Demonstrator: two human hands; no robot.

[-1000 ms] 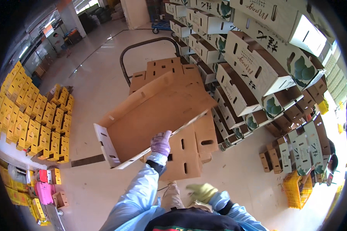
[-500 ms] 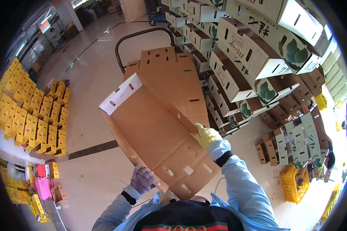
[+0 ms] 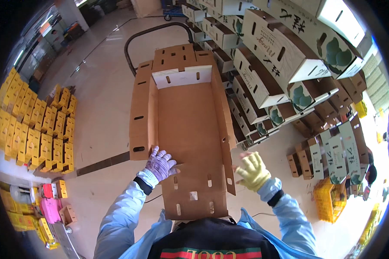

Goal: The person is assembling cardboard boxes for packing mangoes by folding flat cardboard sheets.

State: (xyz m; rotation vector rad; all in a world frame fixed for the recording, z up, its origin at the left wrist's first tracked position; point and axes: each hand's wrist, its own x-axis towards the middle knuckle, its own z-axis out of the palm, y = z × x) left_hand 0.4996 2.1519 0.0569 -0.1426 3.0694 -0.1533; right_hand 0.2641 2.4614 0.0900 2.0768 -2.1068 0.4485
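A partly folded brown cardboard box [image 3: 183, 116] lies lengthwise before me, its far end wall folded up with a white inner face. Its near end panel [image 3: 194, 190] lies flat toward my body, with slots cut in it. My left hand [image 3: 161, 165], in a purple knitted glove, rests at the near end of the left wall, fingers spread. Off the near right corner, my right hand [image 3: 253, 172] in a pale yellow glove is apart from the cardboard, fingers spread and holding nothing. Flat unfolded cardboard [image 3: 140, 114] shows beneath the box.
A cart's black bar handle [image 3: 127, 47] rises behind the cardboard. Stacked white-and-brown boxes [image 3: 263, 56] stand close on the right. Yellow boxes [image 3: 34, 129] are stacked at the left. At the lower right are a yellow plastic crate [image 3: 328, 200] and a person partly in view.
The box has turned from a slant to straight ahead and lies down on the flat cardboard. My right hand has let go of its right wall and moved outward; my left hand has shifted slightly forward.
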